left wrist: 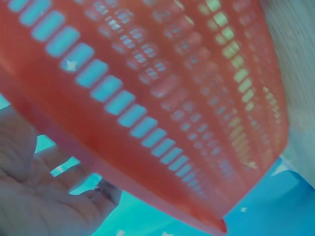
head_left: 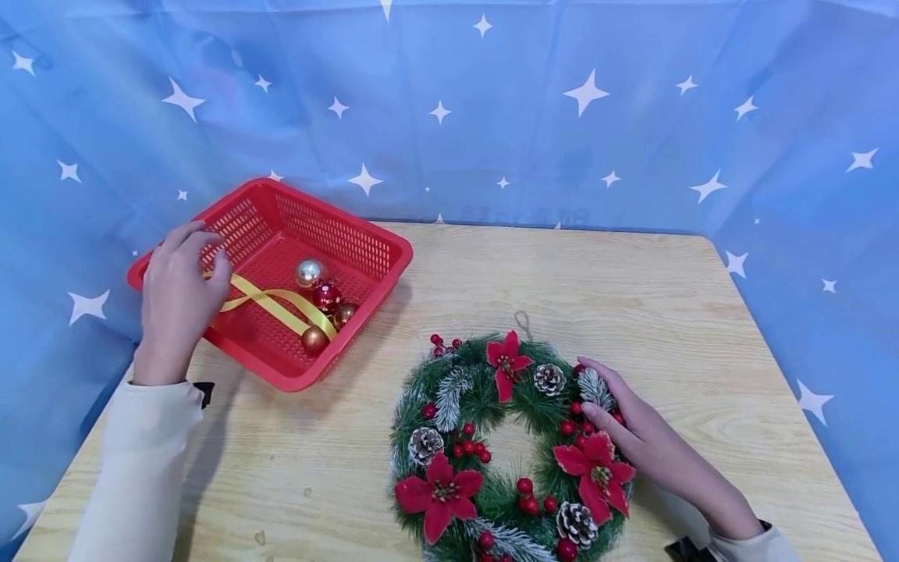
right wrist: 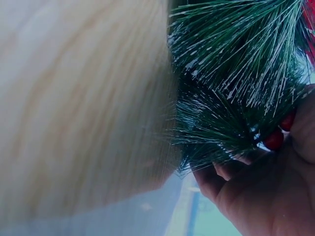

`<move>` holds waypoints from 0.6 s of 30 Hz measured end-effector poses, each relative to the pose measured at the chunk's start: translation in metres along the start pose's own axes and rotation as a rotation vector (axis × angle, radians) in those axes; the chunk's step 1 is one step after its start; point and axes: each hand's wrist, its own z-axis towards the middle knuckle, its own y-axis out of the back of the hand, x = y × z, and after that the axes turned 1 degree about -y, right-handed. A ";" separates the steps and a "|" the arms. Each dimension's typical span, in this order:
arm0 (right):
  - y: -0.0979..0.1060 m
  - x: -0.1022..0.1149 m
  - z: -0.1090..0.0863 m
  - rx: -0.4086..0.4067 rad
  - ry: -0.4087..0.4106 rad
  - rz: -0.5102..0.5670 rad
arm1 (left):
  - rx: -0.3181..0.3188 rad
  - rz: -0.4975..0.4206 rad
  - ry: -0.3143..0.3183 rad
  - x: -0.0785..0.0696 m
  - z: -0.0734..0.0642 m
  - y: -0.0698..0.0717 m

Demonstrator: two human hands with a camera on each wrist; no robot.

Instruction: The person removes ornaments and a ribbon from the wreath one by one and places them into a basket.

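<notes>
A green wreath with red poinsettias, pinecones and red berries lies on the table. My right hand grips its right side, thumb on top among the berries and fingers round the outer edge. To the left, my left hand is by the near-left rim of a red plastic basket, fingers loosely bent and holding nothing. Inside the basket are a yellow ribbon, a silver bauble, a red bauble and brownish-gold baubles. The left wrist view shows the basket's slotted wall beside the fingers.
The light wooden table reaches back to a blue cloth with white stars, which also hangs at both sides. A twine loop sticks up from the wreath's far edge.
</notes>
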 end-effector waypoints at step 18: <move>0.010 0.018 -0.005 -0.052 0.049 -0.137 | 0.295 -0.232 -0.604 -0.151 -0.090 -0.044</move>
